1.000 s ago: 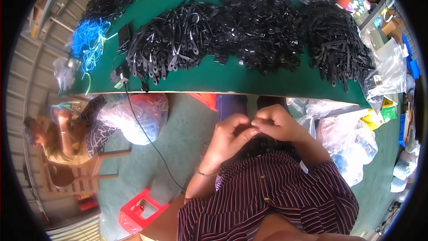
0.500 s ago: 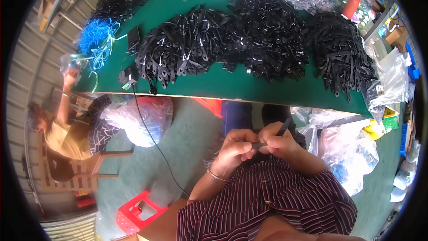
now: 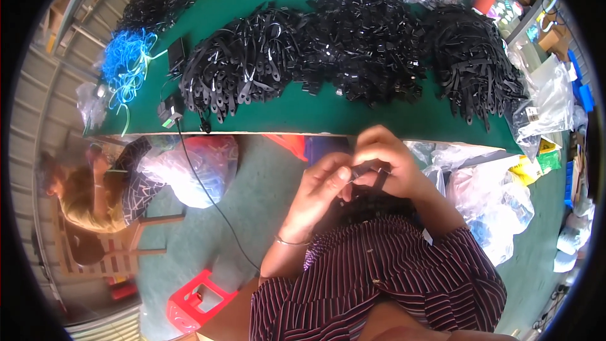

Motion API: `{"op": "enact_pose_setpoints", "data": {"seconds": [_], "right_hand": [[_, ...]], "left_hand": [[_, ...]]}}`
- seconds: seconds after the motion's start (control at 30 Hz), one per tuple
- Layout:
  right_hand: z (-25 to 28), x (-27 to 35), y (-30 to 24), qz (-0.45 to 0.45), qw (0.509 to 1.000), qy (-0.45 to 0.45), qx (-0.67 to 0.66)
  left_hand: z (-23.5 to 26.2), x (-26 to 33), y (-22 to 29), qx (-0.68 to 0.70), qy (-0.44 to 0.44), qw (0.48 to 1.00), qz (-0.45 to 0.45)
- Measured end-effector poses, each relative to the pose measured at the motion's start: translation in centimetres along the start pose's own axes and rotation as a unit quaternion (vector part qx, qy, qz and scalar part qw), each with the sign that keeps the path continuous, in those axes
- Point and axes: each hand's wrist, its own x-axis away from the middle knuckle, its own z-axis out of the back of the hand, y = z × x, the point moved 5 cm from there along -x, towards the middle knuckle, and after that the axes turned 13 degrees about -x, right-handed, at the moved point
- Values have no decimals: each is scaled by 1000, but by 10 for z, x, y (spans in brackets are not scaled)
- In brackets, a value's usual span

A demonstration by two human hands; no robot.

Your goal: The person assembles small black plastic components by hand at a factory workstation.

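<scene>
Your left hand (image 3: 320, 183) is curled, thumb and forefinger brought together at what looks like a small dark piece; your fingers hide most of it. Your right hand (image 3: 396, 161) is half closed, with a thin black strap (image 3: 380, 180) running down among its fingers. The strap sits in front of you, near the front edge of the green table (image 3: 303, 120). You seem to be at a fitting or adjusting step; the next move probably calls for a firm pinch from each hand, with the strap kept untwisted. Farther out lie a left heap (image 3: 243, 57), a middle heap (image 3: 366, 44) and a right heap (image 3: 476, 66) of black pieces. On the far right, a clear bag (image 3: 552, 101) carries a white label, too small to read.
</scene>
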Motion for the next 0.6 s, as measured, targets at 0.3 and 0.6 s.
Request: {"op": "enact_pose_setpoints", "data": {"seconds": [0.3, 0.6], "right_hand": [[1, 5, 5, -87, 994, 2, -69], [-1, 9, 13, -95, 986, -1, -136]], "left_hand": [[11, 4, -4, -141, -27, 989, -33], [11, 3, -11, -42, -50, 998, -26]]}}
